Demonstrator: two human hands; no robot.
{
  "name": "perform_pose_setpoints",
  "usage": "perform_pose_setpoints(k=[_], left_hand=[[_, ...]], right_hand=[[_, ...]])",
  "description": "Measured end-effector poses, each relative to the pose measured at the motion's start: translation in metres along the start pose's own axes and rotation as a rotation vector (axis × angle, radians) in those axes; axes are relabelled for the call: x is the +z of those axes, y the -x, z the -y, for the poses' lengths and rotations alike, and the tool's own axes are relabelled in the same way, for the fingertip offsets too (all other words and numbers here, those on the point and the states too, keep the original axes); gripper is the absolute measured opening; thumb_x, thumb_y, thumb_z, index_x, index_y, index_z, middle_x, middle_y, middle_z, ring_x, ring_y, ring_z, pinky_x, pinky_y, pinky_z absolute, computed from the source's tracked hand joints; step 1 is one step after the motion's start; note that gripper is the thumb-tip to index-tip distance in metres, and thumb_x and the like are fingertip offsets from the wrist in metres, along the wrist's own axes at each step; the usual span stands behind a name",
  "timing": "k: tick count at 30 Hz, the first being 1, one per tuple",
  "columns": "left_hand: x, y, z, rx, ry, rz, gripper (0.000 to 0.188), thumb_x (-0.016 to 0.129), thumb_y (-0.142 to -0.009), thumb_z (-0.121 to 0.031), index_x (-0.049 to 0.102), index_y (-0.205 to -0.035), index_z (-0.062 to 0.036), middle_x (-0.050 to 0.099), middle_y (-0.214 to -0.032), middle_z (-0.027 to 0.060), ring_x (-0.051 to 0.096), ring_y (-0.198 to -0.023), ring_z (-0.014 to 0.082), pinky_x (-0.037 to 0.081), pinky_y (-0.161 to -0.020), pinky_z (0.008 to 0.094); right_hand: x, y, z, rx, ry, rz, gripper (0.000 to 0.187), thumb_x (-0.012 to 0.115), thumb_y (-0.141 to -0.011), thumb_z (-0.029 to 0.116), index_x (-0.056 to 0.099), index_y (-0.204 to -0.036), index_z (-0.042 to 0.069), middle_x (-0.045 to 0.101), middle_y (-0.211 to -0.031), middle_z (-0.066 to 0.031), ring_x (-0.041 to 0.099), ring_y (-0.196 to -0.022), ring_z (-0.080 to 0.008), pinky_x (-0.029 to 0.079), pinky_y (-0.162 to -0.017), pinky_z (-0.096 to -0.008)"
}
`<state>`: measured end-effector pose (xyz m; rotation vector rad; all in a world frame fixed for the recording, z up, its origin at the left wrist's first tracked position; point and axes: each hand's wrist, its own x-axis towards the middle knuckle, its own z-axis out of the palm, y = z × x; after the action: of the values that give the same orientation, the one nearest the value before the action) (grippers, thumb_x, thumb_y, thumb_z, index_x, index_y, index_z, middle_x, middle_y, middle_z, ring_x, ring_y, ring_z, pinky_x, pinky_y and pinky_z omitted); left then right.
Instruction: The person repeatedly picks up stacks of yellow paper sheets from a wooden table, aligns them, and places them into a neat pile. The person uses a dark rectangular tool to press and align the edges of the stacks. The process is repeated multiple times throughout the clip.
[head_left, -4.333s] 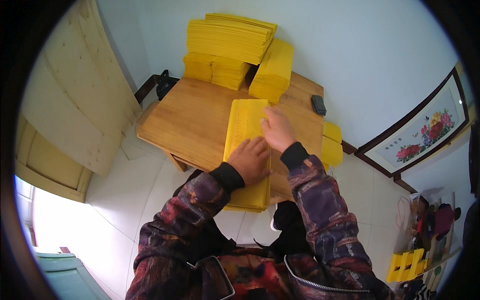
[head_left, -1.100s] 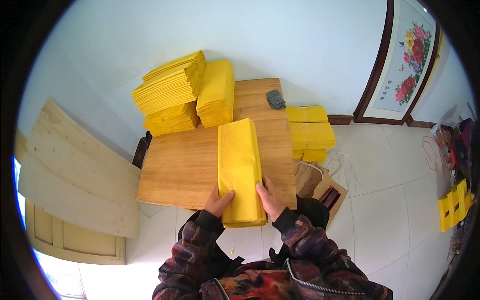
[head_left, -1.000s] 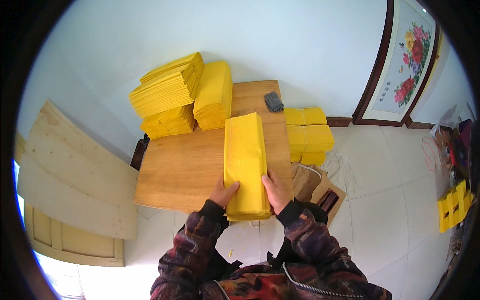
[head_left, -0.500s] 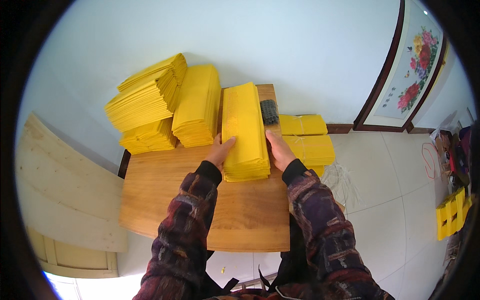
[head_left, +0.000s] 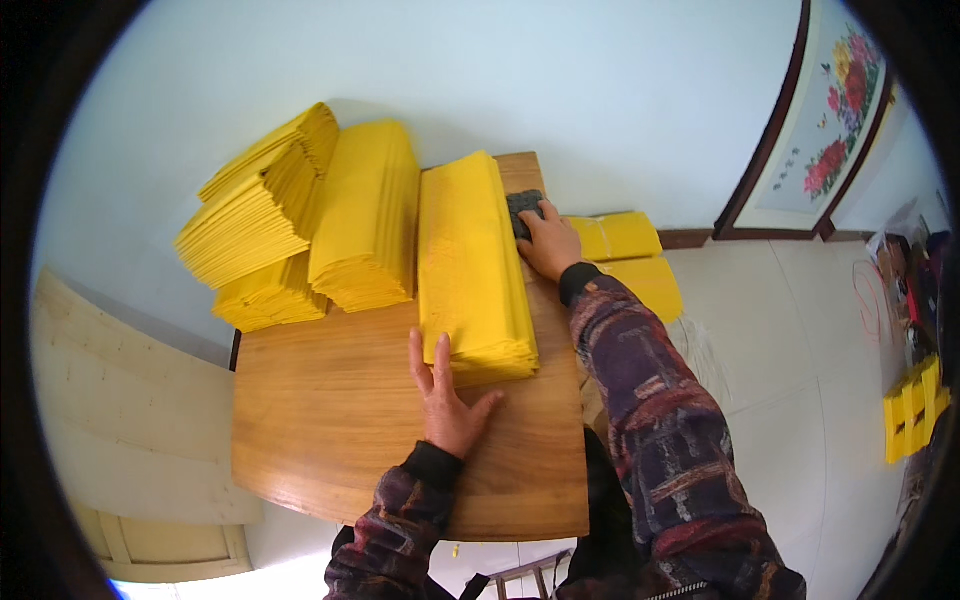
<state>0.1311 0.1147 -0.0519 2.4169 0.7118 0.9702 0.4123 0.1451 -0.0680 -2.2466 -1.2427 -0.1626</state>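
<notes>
A tall stack of folded yellow sheets point(head_left: 465, 255) lies lengthwise on the wooden table point(head_left: 340, 420). My left hand point(head_left: 452, 408) is at its near left corner, fingers spread, with the fingertips at the lower edge. Beyond the stack's right side, my right hand point(head_left: 550, 242) reaches to a dark grey block with a bumpy surface point(head_left: 522, 212), its fingers curled over the block's right side. Part of that block is hidden under the fingers. Left of the stack stands another yellow pile point(head_left: 365, 215).
More folded yellow bundles point(head_left: 250, 215) are heaped at the table's far left against the wall. Tied yellow bundles point(head_left: 625, 237) lie low beyond the table's right edge, near pale strings point(head_left: 705, 355). A framed flower picture point(head_left: 815, 140) leans on the wall. A pale board point(head_left: 130, 410) stands at left.
My right hand has left the stack's side and moved away from me onto the grey block. My left hand has slid toward me to the near corner, its fingers opening out.
</notes>
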Motion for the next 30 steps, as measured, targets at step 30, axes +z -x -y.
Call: perform_pose_setpoints(k=[30], left_hand=[[0.054, -0.114, 0.052, 0.051, 0.088, 0.089, 0.084, 0.079, -0.061, -0.006, 0.035, -0.133, -0.0121, 0.011, -0.145, 0.0138, 0.032, -0.126, 0.0334, 0.041, -0.097, 0.0371]], right_hand=[[-0.112, 0.322, -0.035, 0.792, -1.189, 0.032, 0.017, 0.058, -0.084, 0.009, 0.053, -0.097, 0.0, 0.058, -0.082, -0.0029, 0.055, -0.069, -0.0084, 0.045, -0.062, -0.0232]])
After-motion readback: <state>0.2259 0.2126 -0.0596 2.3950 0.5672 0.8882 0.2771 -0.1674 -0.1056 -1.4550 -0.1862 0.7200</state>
